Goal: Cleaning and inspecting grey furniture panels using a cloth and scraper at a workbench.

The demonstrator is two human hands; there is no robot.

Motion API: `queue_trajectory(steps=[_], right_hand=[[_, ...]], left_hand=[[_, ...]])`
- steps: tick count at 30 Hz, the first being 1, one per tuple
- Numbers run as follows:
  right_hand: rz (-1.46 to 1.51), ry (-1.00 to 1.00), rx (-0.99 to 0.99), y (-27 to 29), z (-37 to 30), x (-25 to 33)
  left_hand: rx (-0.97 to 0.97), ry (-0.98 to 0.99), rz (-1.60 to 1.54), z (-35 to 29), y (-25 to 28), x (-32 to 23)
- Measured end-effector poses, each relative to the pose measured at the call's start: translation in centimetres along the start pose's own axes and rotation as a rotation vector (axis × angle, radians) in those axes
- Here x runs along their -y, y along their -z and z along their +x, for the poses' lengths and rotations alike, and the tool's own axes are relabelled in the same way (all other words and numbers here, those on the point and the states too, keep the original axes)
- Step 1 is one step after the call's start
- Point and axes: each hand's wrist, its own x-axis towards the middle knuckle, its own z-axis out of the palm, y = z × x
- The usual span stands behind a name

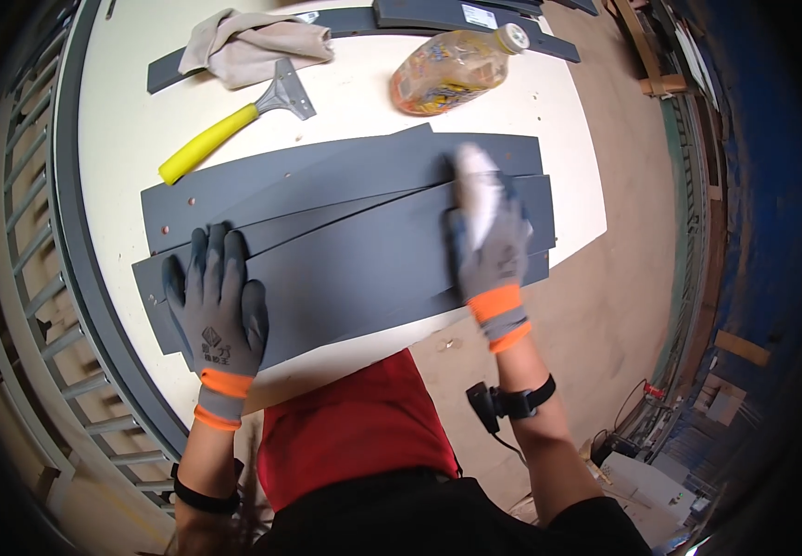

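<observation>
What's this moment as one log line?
Left gloved hand: flat on long dark grey boards | Right gloved hand: with blurred white item | Nearby: yellow-handled scraper, clear white-capped bottle

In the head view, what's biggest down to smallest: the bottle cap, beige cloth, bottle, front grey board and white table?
1. White table
2. Front grey board
3. Bottle and beige cloth: too alike to rank
4. Bottle cap

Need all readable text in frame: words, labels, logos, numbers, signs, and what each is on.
Left glove, back: dark characters below a diamond emblem; clear enough to see, not transcribed here.
Bottle: coloured lettering, too blurred to read.
White sticker on the upper dark gray panel: print too small.
Pale patch by the beige cloth: possibly a sticker, unreadable.
</observation>
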Motion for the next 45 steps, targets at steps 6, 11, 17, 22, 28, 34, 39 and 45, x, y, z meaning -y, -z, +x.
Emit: queue_trajectory(steps=[6,11,17,22,28,34,39,45], right_hand=[[0.358,0.658,0.444,-5.3,-6.5,15.4],[0.08,-0.052,0.388,0.6,0.4,3.6],[0.314,0.289,0.0,-2.1,-2.2,7.2],[0.332,0.73,0.252,-2.5,-3.9,13.4],[0.061,0.042,-0.09,-1.0,3.5,-3.0],[0.362,0.019,-0.018,-0.8,6.5,-9.4],[0.441,-0.122,0.239,3.5,9.5,-12.1],[0.862,0.161,-0.117,10.4,16.6,-3.4]], left_hand=[[0.068,0.091,-0.237,-0.6,-2.1,0.9],[-0.07,0.061,-0.072,-0.8,-0.4,0.8],[-0.052,0.054,-0.129,0.2,-0.1,-0.4],[-0.069,0.032,-0.169,-0.2,-0.4,0.4],[-0.103,0.086,-0.091,-0.1,0.2,-0.1],[-0.061,0.11,-0.151,0.2,0.3,-0.3],[-0.295,0.188,-0.167,-0.9,0.5,-0.1],[-0.353,0.376,-0.078,-0.5,0.6,0.4]])
